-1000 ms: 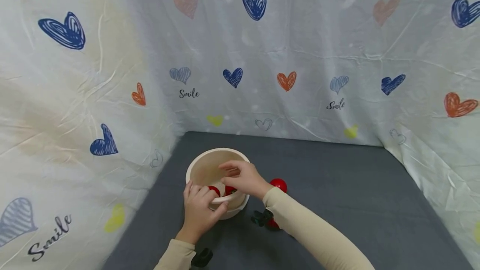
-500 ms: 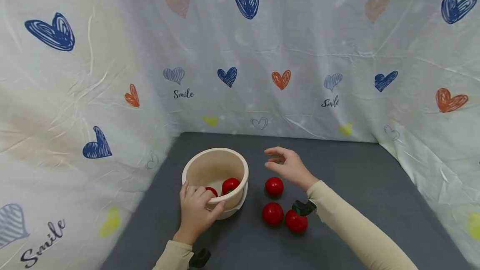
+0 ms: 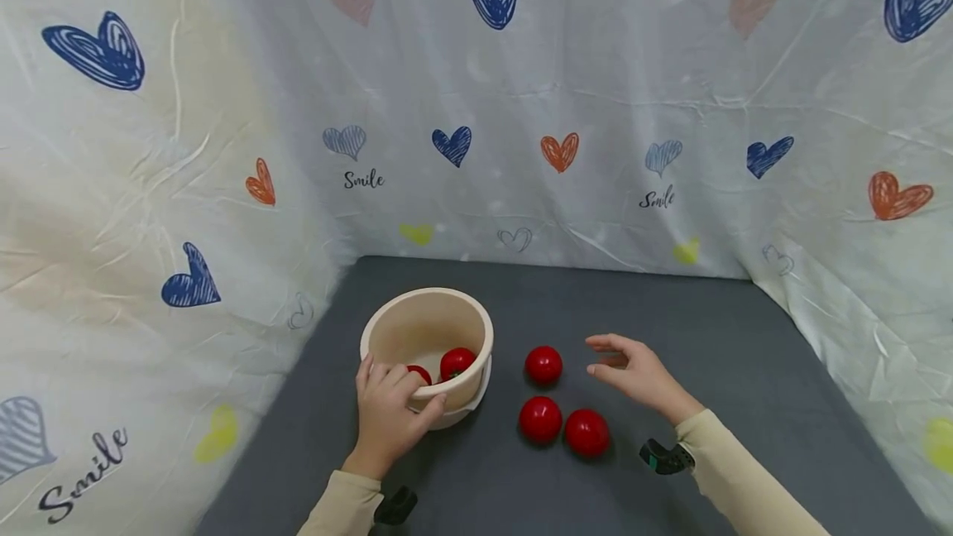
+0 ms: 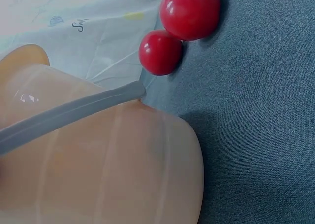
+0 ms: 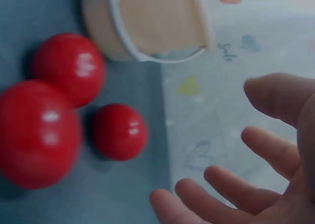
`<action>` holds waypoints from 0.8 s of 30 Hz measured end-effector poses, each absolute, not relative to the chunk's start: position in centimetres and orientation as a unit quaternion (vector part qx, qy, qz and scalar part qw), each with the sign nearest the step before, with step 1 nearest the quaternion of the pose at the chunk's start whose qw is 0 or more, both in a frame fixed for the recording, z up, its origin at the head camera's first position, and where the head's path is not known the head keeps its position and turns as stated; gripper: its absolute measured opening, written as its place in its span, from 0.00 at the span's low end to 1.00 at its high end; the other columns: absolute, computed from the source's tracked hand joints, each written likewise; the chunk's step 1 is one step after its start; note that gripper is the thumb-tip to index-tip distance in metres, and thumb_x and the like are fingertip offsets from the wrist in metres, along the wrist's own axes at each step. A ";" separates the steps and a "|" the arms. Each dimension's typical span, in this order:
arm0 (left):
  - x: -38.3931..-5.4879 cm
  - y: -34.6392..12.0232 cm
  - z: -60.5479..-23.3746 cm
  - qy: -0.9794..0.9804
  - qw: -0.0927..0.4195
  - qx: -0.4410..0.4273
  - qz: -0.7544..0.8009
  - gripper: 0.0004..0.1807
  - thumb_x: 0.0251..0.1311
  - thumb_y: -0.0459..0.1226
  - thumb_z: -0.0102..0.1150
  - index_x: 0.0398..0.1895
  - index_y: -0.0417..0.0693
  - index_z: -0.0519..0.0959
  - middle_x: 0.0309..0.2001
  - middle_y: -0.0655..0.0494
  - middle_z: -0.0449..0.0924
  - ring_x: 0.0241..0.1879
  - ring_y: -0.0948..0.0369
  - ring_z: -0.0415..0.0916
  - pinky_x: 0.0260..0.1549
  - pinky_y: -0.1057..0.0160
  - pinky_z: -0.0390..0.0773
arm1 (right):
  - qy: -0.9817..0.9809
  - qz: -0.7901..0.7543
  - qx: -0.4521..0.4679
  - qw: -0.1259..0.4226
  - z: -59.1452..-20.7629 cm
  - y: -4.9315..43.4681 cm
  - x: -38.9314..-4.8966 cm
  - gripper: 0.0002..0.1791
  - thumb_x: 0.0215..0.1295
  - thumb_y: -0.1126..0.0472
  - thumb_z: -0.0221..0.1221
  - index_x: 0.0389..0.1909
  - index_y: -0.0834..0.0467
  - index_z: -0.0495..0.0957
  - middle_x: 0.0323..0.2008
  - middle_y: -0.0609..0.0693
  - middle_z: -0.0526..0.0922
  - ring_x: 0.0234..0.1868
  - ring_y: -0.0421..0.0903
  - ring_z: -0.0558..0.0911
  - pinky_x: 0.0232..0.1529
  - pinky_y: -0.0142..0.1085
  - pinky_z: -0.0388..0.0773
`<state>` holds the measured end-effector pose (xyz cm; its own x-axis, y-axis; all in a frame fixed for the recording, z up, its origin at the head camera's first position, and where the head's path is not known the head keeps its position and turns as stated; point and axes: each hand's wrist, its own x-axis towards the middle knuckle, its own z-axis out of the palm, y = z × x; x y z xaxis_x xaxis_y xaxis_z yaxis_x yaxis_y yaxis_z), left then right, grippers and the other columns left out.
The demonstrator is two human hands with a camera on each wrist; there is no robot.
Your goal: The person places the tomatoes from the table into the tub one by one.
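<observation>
My left hand (image 3: 389, 418) grips the near rim of a cream bucket (image 3: 417, 325), fingers over the edge and thumb along the outside. Two red tomatoes show inside: one tomato (image 3: 457, 363) in fuller view, another tomato (image 3: 420, 374) partly behind my fingers. To the right of the bucket lie three more on the cloth: a far tomato (image 3: 543, 365), a near tomato (image 3: 540, 420) and a right-hand tomato (image 3: 587, 433). My right hand (image 3: 640, 375) hovers to their right, holding nothing; the right wrist view shows its fingers (image 5: 236, 187) spread and loosely bent.
A grey handle (image 4: 74, 113) hangs against the bucket's side in the left wrist view. Dark grey cloth (image 3: 633, 313) covers the table. A pale curtain (image 3: 596, 64) printed with hearts closes off the back and both sides.
My right hand has come out of the bucket and moved right, past the loose tomatoes, bringing all three into view. My left hand keeps its hold on the rim.
</observation>
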<state>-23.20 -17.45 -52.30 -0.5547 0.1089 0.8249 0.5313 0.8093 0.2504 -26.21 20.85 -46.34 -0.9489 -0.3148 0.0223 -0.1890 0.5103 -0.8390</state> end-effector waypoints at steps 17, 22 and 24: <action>-23.1 -17.6 -52.3 -0.845 0.437 -0.191 -0.242 0.14 0.50 0.50 0.62 0.19 0.51 0.76 0.23 0.54 0.77 0.35 0.52 0.71 0.63 0.26 0.57 | 0.864 -0.449 -0.172 0.152 -54.0 20.2 -23.6 0.27 0.63 0.58 0.66 0.62 0.62 0.77 0.58 0.63 0.81 0.45 0.50 0.83 0.37 0.36 0.81; -23.1 -17.6 -52.3 -0.846 0.436 -0.191 -0.241 0.14 0.49 0.50 0.62 0.19 0.51 0.76 0.23 0.54 0.77 0.35 0.53 0.71 0.63 0.26 0.58 | 0.862 -0.457 -0.168 0.143 -54.6 19.8 -23.6 0.24 0.63 0.58 0.65 0.59 0.61 0.79 0.54 0.61 0.83 0.40 0.46 0.80 0.33 0.34 0.80; -23.1 -17.6 -52.3 -0.846 0.435 -0.190 -0.240 0.14 0.49 0.50 0.62 0.19 0.51 0.76 0.23 0.54 0.77 0.35 0.53 0.71 0.63 0.26 0.58 | 0.860 -0.462 -0.162 0.143 -54.8 19.8 -23.6 0.24 0.63 0.58 0.65 0.59 0.61 0.80 0.53 0.61 0.83 0.40 0.45 0.80 0.32 0.35 0.81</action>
<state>-23.07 -17.56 -52.25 -0.5482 0.1131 0.8287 0.5316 0.8120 0.2409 -23.64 19.81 -54.80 -0.9067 -0.4105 -0.0968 -0.1457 0.5202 -0.8415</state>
